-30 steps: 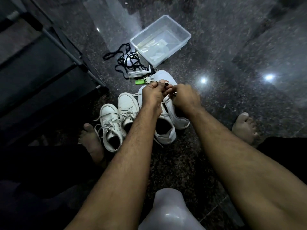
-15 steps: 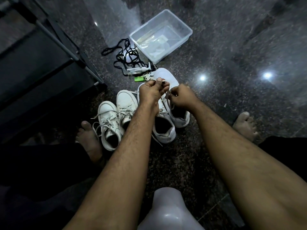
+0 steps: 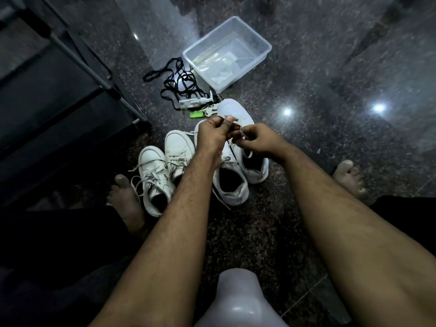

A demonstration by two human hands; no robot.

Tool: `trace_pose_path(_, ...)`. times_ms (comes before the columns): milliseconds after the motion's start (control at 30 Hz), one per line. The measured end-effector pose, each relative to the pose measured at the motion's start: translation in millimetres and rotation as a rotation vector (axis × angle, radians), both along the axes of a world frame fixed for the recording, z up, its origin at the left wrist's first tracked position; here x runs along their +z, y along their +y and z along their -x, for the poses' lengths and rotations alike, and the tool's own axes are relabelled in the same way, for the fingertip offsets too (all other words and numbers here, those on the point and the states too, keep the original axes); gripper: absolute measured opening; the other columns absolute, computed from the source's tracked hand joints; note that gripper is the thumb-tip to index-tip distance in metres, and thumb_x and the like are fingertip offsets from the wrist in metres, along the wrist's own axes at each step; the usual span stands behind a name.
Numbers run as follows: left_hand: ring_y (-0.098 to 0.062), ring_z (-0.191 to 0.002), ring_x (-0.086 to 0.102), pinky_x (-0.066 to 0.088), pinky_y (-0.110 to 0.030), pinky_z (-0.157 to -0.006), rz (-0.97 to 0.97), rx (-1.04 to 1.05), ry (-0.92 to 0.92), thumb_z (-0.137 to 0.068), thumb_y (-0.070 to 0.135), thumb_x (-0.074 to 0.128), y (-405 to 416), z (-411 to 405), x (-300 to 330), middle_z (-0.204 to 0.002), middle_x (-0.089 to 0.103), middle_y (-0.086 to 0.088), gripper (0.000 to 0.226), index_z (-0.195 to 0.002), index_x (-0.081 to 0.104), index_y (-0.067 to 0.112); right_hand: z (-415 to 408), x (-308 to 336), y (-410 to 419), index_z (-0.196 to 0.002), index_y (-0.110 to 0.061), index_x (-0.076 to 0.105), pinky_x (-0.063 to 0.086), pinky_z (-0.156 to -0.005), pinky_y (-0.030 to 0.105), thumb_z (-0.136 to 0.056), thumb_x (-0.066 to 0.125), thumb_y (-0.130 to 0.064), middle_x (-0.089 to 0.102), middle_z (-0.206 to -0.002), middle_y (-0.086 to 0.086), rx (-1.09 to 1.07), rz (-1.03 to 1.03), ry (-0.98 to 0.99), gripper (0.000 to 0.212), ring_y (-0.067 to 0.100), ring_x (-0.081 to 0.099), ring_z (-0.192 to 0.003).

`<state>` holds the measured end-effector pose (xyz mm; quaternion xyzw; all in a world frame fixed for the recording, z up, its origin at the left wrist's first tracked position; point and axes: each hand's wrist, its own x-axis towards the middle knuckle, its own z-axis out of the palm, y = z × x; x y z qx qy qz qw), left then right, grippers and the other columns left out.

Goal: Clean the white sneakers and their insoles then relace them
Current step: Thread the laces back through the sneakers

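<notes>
Two pairs of white sneakers stand on the dark floor. The smaller laced pair [image 3: 162,168] is on the left. The larger pair [image 3: 236,185] is in the middle, under my hands. My left hand [image 3: 212,135] and my right hand [image 3: 257,140] meet above the far-right sneaker [image 3: 253,166], each pinching its white lace [image 3: 237,128]. A loose lace end [image 3: 220,199] trails beside the heel of the nearer big sneaker.
A clear plastic tub [image 3: 226,53] sits at the back. Black laces [image 3: 179,83], a small spray bottle [image 3: 195,102], keys [image 3: 210,112] and a green tag [image 3: 195,114] lie beside it. A dark rack [image 3: 59,86] stands on the left. Bare feet [image 3: 127,201] flank the shoes.
Both hands stay on the lace over the right sneaker; the right hand moved back toward the left hand, and the fingers shifted along the lace.
</notes>
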<state>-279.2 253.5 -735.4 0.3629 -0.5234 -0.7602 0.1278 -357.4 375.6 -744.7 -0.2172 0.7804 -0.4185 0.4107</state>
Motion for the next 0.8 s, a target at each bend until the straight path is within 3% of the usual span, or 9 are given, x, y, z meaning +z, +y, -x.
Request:
trace_pose_path(100, -0.018, -0.063, 0.068, 0.057, -0.024, -0.063, 0.045, -0.029, 0.002, -0.098, 0.003, 0.059, 3, 2, 1, -0.069, 0.068, -0.011, 0.017, -0.083, 0.067, -0.001, 1, -4, -7, -0.084, -0.005, 0.067, 0.059, -0.064, 0.05, -0.088, 0.064, -0.025, 0.069, -0.07, 0.014, -0.035, -0.07, 0.128, 0.02, 0.025, 0.067, -0.06)
trace_pose_path(167, -0.02, -0.066, 0.069, 0.058, -0.027, -0.065, 0.062, -0.047, 0.009, -0.098, 0.004, 0.059, 3, 2, 1, -0.072, 0.069, -0.013, 0.017, -0.084, 0.067, -0.001, 2, -1, -9, -0.081, -0.013, 0.068, 0.057, -0.058, 0.04, -0.091, 0.057, -0.018, 0.071, -0.065, 0.006, -0.071, -0.096, 0.153, 0.015, 0.023, 0.068, -0.056)
trace_pose_path(233, -0.02, -0.066, 0.069, 0.06, -0.029, -0.068, 0.074, -0.051, 0.006, -0.098, 0.004, 0.058, 3, 1, 1, -0.073, 0.069, -0.014, 0.016, -0.085, 0.067, -0.001, 2, 4, -11, -0.085, -0.013, 0.069, 0.053, -0.057, 0.038, -0.09, 0.052, -0.007, 0.071, -0.068, 0.006, -0.188, -0.032, 0.093, 0.019, 0.026, 0.064, -0.057)
trace_pose_path(333, -0.011, -0.059, 0.063, 0.057, -0.025, -0.061, 0.098, -0.025, -0.032, -0.099, 0.007, 0.057, 2, 0, 1, -0.071, 0.066, -0.009, 0.015, -0.092, 0.066, -0.003, 2, 12, -15, -0.102, -0.005, 0.069, 0.052, -0.057, 0.033, -0.083, 0.049, 0.007, 0.068, -0.083, 0.008, -0.495, 0.206, -0.136, 0.031, 0.021, 0.058, -0.066)
trace_pose_path(433, -0.01, -0.061, 0.056, 0.049, -0.024, -0.058, 0.116, -0.1, -0.099, -0.101, 0.015, 0.056, 3, -3, 1, -0.075, 0.066, -0.003, 0.017, -0.093, 0.068, 0.006, 11, 25, -18, -0.1, -0.019, 0.073, 0.04, -0.066, 0.029, -0.073, 0.053, -0.006, 0.069, -0.091, -0.003, -0.66, 0.445, -0.355, 0.035, 0.011, 0.054, -0.073)
trace_pose_path(500, -0.007, -0.063, 0.055, 0.044, -0.019, -0.058, 0.142, -0.176, -0.13, -0.102, 0.02, 0.055, 6, -4, 2, -0.077, 0.066, 0.0, 0.019, -0.09, 0.069, 0.014, 21, 36, -18, -0.104, -0.02, 0.069, 0.042, -0.076, 0.029, -0.083, 0.053, -0.009, 0.072, -0.096, -0.006, -0.727, 0.622, -0.439, 0.028, 0.01, 0.061, -0.088)
trace_pose_path(600, 0.007, -0.056, 0.054, 0.04, -0.008, -0.054, 0.169, -0.169, -0.118, -0.103, 0.018, 0.053, 9, -3, 5, -0.077, 0.063, -0.001, 0.018, -0.093, 0.066, 0.011, 28, 47, -16, -0.111, -0.024, 0.063, 0.049, -0.086, 0.033, -0.095, 0.054, -0.013, 0.071, -0.113, -0.003, -0.781, 0.862, -0.51, 0.022, 0.017, 0.065, -0.107)
trace_pose_path(700, 0.005, -0.053, 0.052, 0.04, -0.009, -0.057, 0.176, -0.181, -0.097, -0.104, 0.015, 0.05, 11, 1, 8, -0.071, 0.059, -0.004, 0.023, -0.086, 0.063, 0.011, 21, 42, -19, -0.116, -0.025, 0.064, 0.051, -0.085, 0.034, -0.093, 0.058, -0.008, 0.065, -0.121, -0.011, -0.751, 0.812, -0.331, 0.029, 0.015, 0.06, -0.11)
trace_pose_path(800, 0.001, -0.048, 0.047, 0.037, -0.014, -0.053, 0.165, -0.232, -0.114, -0.105, 0.011, 0.046, 15, 2, 9, -0.064, 0.052, -0.003, 0.027, -0.083, 0.061, 0.013, 15, 33, -27, -0.109, -0.012, 0.069, 0.047, -0.1, 0.027, -0.09, 0.053, 0.009, 0.064, -0.125, -0.003, -0.61, 0.694, -0.014, 0.033, 0.012, 0.057, -0.124)
